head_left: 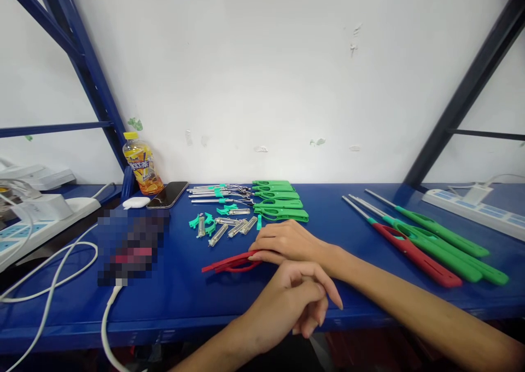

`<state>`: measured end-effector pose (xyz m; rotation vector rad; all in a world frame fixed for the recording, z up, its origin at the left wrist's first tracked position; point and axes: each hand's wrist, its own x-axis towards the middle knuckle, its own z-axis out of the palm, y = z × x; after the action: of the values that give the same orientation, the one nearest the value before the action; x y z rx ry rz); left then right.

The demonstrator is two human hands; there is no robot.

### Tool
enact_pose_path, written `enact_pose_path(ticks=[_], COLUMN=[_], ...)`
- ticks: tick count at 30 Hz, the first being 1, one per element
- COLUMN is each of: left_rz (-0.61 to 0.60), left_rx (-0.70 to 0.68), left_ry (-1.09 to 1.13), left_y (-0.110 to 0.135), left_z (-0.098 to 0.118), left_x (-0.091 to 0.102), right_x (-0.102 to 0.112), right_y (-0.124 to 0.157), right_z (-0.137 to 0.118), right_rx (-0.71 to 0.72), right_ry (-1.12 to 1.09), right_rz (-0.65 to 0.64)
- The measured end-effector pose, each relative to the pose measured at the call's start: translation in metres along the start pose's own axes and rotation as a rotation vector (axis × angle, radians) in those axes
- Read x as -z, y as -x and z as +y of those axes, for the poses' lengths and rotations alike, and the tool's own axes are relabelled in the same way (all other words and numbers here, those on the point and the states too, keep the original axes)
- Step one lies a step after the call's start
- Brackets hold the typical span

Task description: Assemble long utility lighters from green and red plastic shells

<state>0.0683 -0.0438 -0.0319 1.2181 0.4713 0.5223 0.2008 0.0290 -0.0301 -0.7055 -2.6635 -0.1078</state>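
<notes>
My right hand (289,239) reaches in from the right, its fingers and thumb closed on a red lighter casing (229,263) just above or on the table. The casing's right end is hidden under my fingers. In front of it, nearer the table edge, my left hand (293,298) hangs with fingers loosely bent and apart, and no object shows in it. Just beyond my right hand lie green lighter casings (283,213), with wires leading to metal tubes (211,201). Clear fuel tanks (218,234) and teal plastic parts (210,227) lie to their left.
Long-necked lighters, several green (447,232) and one red (418,254), lie at the right. A drink bottle (143,167), a phone (168,195), a white case (136,202) and a blurred object with a white cable (107,312) occupy the left. Power strips (476,210) stand at the sides.
</notes>
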Motion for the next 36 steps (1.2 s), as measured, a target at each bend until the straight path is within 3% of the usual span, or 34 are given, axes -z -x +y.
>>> enact_pose_path(ticks=[4, 8, 12, 16, 19, 24, 27, 28, 30, 32, 35, 36], left_rz=[0.006, 0.006, -0.002, 0.008, 0.007, 0.029, 0.089, 0.089, 0.217, 0.337, 0.462, 0.481], left_rx=[-0.002, -0.008, -0.019, -0.017, -0.015, 0.003, 0.005, -0.034, -0.214, -0.281, -0.068, -0.024], left_ry=[-0.007, -0.025, -0.053, -0.061, -0.057, -0.135, -0.397, -0.543, -0.941, -1.243, -1.757, -1.829], left_y=[0.001, 0.001, 0.002, 0.003, 0.001, 0.005, 0.024, 0.031, 0.044, 0.049, 0.037, 0.030], left_z=[0.000, 0.001, 0.003, 0.003, 0.003, 0.004, 0.013, 0.019, 0.036, 0.059, 0.097, 0.108], left_x=[0.000, 0.000, -0.001, -0.001, 0.000, -0.008, -0.021, -0.024, -0.020, 0.000, 0.055, 0.077], right_x=[0.000, 0.007, 0.023, 0.046, 0.061, 0.065, 0.058, 0.056, 0.052, 0.051, 0.052, 0.053], right_y=[0.000, 0.001, 0.008, 0.021, 0.032, 0.053, 0.062, 0.064, 0.066, 0.066, 0.063, 0.062], right_z=[-0.001, 0.000, 0.014, 0.042, 0.065, 0.096, 0.107, 0.109, 0.112, 0.112, 0.109, 0.108], right_rx=[0.001, -0.092, -0.307, -0.646, -0.905, -1.187, -1.260, -1.272, -1.287, -1.290, -1.281, -1.277], right_ry=[0.052, 0.119, 0.198, 0.318, 0.410, 0.434, 0.402, 0.391, 0.374, 0.369, 0.388, 0.398], right_rz=[0.044, 0.140, 0.241, 0.301, 0.263, 0.011, -0.133, -0.170, -0.224, -0.248, -0.237, -0.227])
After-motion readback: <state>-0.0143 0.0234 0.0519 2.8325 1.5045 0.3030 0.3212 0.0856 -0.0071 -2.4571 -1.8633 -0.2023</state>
